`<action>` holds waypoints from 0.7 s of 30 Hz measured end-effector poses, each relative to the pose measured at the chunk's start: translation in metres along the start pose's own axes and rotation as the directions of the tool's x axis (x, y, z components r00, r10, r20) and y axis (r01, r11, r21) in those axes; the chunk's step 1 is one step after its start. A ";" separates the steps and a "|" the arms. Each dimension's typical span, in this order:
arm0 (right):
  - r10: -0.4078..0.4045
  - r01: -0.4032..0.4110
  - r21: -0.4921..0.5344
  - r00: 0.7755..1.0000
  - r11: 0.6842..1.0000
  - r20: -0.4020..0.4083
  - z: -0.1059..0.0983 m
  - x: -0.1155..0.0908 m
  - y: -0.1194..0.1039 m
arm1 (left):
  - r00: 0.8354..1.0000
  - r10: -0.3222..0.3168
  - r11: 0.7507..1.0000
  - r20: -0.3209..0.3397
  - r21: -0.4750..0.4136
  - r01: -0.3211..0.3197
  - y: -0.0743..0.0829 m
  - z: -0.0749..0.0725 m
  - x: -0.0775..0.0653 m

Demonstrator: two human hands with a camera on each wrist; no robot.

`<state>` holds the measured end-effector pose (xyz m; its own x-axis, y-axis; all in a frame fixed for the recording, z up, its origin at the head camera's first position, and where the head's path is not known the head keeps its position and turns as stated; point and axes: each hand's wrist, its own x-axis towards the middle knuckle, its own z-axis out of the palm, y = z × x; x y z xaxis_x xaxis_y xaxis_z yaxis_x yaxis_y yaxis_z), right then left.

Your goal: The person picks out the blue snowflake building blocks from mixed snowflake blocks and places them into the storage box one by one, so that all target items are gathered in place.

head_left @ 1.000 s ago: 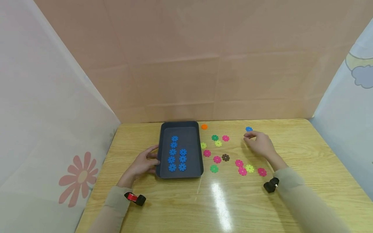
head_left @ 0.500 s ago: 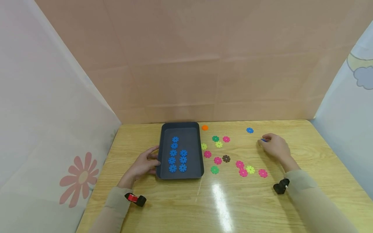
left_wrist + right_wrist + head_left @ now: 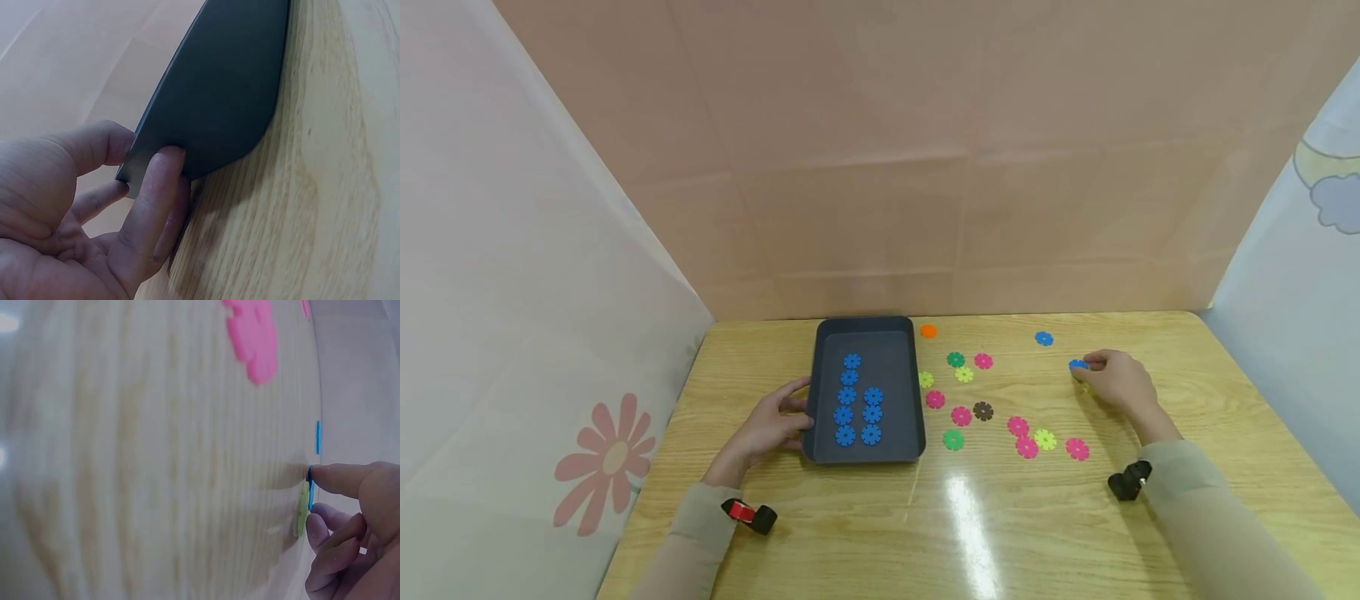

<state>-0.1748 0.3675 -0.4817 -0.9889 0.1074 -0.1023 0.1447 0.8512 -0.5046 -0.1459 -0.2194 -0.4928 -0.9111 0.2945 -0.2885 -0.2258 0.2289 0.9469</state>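
A dark grey tray stands left of the table's middle, with several blue flower-shaped notched discs in two columns inside. My left hand grips the tray's left side near the front corner; in the left wrist view its fingers lie against the tray's wall. On the right, my right hand pinches a blue notched disc by its edge, low over the table. A yellow-green disc lies right beside it, partly covered by the hand. Another blue disc rests just behind, apart from the fingers.
Between the tray and my right hand lie scattered pink, green, yellow and brown discs, plus an orange one near the back edge. A hanging cloth rises behind the table.
My right hand has moved right, away from the rear blue disc, to another blue disc that it now pinches. A yellow-green disc shows under it. The left hand has stayed on the tray.
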 end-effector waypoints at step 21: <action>-0.028 0.029 -0.010 0.996 1.000 0.087 -0.004 0.003 -0.002 | 1.000 -0.001 1.000 -0.008 -0.003 0.001 -0.004 0.000 0.002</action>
<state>-0.1780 0.3687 -0.4775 -0.9860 0.0386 -0.1623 0.1157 0.8590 -0.4988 -0.1473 -0.2200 -0.4971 -0.9138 0.2865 -0.2880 -0.2275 0.2264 0.9471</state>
